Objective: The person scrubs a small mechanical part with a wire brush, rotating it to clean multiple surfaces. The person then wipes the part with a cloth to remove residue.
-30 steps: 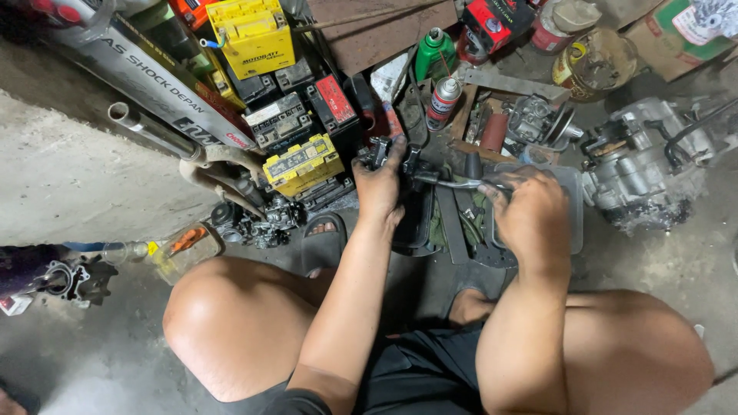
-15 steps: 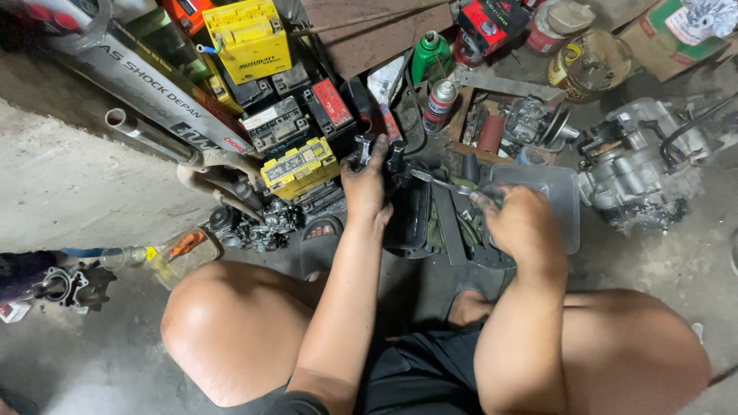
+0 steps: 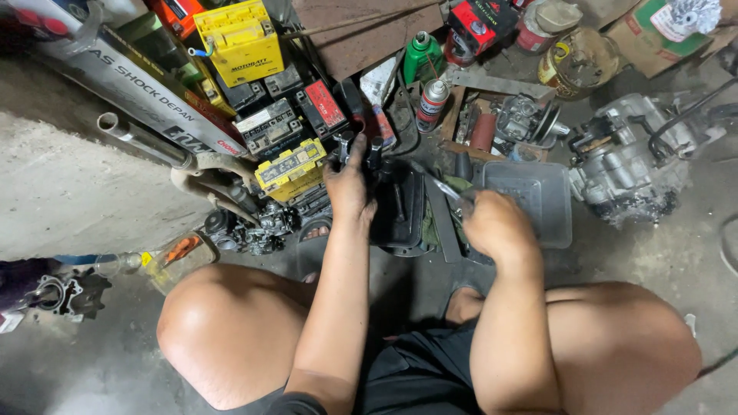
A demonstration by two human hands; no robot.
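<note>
I squat on a workshop floor, knees spread, with both arms reaching forward. My left hand grips the top of a black engine part that stands on the floor between my feet. My right hand is closed on a thin metal tool whose shaft points left toward the black part. The tool's tip lies close to the part's upper right side. Whether it touches is unclear.
Yellow and black batteries are stacked behind the left hand. A grey plastic tray lies by the right hand, a motorcycle engine to its right. Spray cans, metal pipes and carburettor parts crowd the floor.
My right hand has drawn back toward me and to the left with the tool. The left hand stays on the black part.
</note>
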